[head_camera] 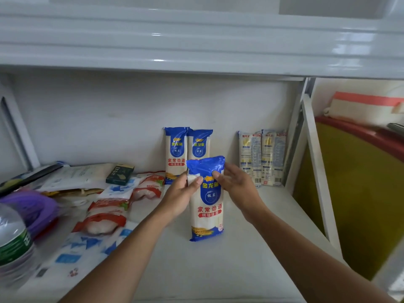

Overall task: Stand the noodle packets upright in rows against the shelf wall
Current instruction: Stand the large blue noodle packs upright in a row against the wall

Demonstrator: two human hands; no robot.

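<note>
A blue and white noodle packet (207, 215) stands upright in the middle of the shelf, away from the back wall. My left hand (181, 197) grips its upper left side, thumb on the front. My right hand (236, 184) holds the upper right side, fingertips on the blue top. Behind it, two matching packets (177, 149) (200, 145) stand side by side against the shelf wall (109, 119). Two more packets (250, 156) (273, 156) stand against the wall at the right with their pale backs facing me.
Red and white food packs (102, 221) (148, 186), blue and white bags (87, 243) and a dark box (120, 174) lie on the left of the shelf. A water bottle (13, 243) stands at the near left. A white post (317, 162) bounds the right side.
</note>
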